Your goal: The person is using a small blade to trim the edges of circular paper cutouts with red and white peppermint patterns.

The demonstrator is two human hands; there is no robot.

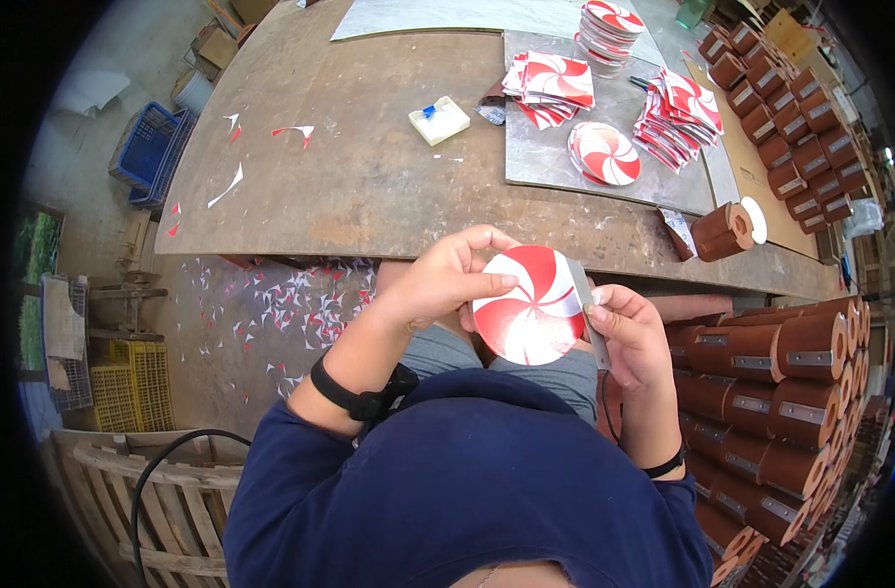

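Note:
A round disc [529,318] with a red and white swirl is held up over my lap, at the table's near edge. My left hand [462,279] grips its left side, thumb lying on the printed face and fingers behind. In my right hand [628,328] is a flat grey metal strip [586,312], pinched between thumb and fingers. The strip is long, straight and narrow, like a file or blade; its exact kind is unclear. It lies along the disc's right edge, apparently touching it.
On the table [330,186] lie square swirl sheets [557,80], another sheet pile [677,113], round discs [605,155], a taller disc stack [609,39] and a small white box [439,122]. Brown cylinders [810,353] are stacked close on my right. Scraps [310,304] litter the floor.

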